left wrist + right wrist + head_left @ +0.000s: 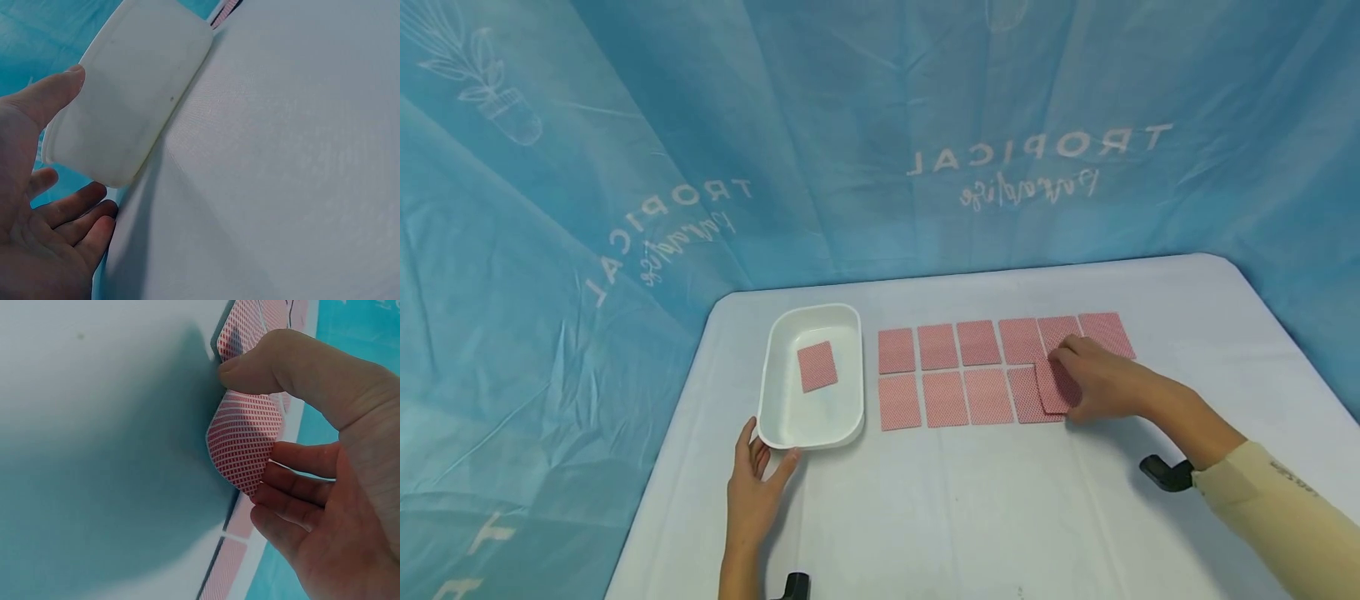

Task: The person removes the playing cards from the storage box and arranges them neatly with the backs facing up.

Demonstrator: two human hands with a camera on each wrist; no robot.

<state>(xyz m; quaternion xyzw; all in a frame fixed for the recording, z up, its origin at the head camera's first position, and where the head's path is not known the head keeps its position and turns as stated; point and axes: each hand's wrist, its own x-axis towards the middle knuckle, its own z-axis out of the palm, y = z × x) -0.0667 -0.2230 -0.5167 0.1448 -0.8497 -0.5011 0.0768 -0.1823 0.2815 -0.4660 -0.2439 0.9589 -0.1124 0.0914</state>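
Note:
My left hand (752, 492) is at the near left corner of a white plastic tub (778, 417), its thumb along the front wall and its fingers loosely spread by the left side. In the left wrist view the thumb tip (74, 75) overlaps the tub's wall. A single red-patterned playing card (816, 367) lies face down inside the tub. My right hand (1101, 382) pinches another playing card (244, 440) between thumb and fingers, at the right end of the front row. That card overlaps the neighbouring card (1024, 392) in the head view.
Two rows of face-down cards (937, 347) lie to the right of the tub on a white-covered table (955, 517). Blue printed curtains (865, 150) hang behind and on both sides. Black wrist-worn devices (1167, 473) show at both wrists.

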